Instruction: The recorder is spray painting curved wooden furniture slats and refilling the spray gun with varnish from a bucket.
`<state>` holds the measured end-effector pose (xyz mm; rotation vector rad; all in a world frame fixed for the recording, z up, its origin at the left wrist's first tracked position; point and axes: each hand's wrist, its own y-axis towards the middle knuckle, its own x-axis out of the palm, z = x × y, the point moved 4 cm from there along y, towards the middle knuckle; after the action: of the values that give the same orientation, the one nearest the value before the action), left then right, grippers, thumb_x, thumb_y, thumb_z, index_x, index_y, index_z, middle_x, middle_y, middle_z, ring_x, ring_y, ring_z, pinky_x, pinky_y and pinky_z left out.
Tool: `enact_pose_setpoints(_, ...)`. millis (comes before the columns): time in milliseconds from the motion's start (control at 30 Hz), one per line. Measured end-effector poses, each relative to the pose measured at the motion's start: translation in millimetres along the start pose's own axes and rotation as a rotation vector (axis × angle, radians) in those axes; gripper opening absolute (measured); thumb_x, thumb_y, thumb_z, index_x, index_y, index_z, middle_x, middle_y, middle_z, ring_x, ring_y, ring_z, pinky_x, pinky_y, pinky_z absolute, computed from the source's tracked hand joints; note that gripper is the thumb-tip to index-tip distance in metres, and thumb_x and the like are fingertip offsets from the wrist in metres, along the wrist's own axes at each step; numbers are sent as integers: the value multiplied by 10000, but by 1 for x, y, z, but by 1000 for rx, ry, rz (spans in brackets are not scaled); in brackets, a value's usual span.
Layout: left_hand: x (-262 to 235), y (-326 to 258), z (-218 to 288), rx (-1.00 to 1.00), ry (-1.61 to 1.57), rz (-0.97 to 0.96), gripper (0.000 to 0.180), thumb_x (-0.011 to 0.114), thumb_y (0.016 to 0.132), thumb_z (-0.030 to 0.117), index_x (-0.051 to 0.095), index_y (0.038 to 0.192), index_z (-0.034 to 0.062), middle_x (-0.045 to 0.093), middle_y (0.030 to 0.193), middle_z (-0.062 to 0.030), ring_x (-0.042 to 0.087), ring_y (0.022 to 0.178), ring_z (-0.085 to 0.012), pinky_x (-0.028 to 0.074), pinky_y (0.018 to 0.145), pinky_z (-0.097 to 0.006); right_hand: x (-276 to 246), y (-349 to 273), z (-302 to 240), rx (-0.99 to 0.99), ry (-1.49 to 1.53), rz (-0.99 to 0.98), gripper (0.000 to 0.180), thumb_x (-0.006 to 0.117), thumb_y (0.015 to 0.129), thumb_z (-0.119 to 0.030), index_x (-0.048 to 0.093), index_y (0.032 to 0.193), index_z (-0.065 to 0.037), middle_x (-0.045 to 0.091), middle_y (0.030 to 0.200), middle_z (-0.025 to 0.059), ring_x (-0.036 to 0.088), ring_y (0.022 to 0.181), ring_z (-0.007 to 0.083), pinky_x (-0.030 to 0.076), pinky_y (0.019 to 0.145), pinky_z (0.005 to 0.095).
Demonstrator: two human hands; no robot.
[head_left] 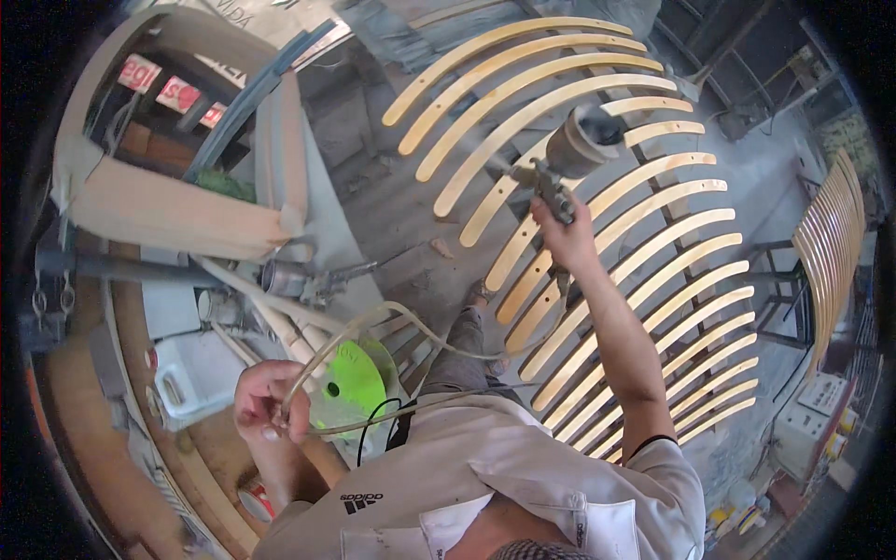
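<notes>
My right hand (574, 241) is closed round the grip of a spray gun (549, 182), which has a grey paint cup (577, 145) on it. A faint mist shows at its nozzle, over the curved wooden slats (551, 91). The slats are pale and glossy, set in a long row across dark supports. Low on the left, my left hand (266, 401) pinches a beige hose (411, 317). The hose loops from there across my front toward the gun; part of it is hidden behind my right forearm.
A second spray gun (317, 280) lies on the left bench beside a white jug (191, 378) and a lime-green disc (350, 387). A large curved frame (168, 210) stands beyond them. At the right are a slatted panel (829, 247) and a control box (812, 411).
</notes>
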<state>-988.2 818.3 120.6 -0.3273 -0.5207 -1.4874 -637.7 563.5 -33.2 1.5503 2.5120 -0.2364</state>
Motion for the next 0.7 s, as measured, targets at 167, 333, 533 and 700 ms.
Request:
enact_pose_setpoints(167,15,-37,-1,31,-19,-109,804,744,720,166,367,1345,-173,607,573,-159,480,376,-126,316,343,-251,40,-56,7,-158,1,-54,178,671,884,-130,620,996,-2,559,601,41,480,583,93,419,540,296)
enact_pose_setpoints(333,25,-70,-1,58,-13,-120,797,733,719,164,372,1344,-173,608,569,-155,519,389,-140,344,347,-249,62,-93,0,58,24,-250,227,671,917,-203,597,1005,-7,597,736,-8,545,688,79,446,614,263)
enact_pose_setpoints(533,31,-84,4,96,23,-149,763,707,720,155,392,1329,-179,603,547,-151,553,394,-165,387,346,-252,60,-116,0,-148,18,-179,175,667,883,-131,608,979,3,581,607,70,499,545,113,426,529,303)
enact_pose_setpoints(700,33,-81,0,82,1,-172,759,702,718,148,394,1329,-180,601,539,-140,555,394,-157,389,343,-250,36,-127,22,-36,-37,-99,173,653,910,-132,613,1022,-5,609,741,-2,535,677,70,444,608,252)
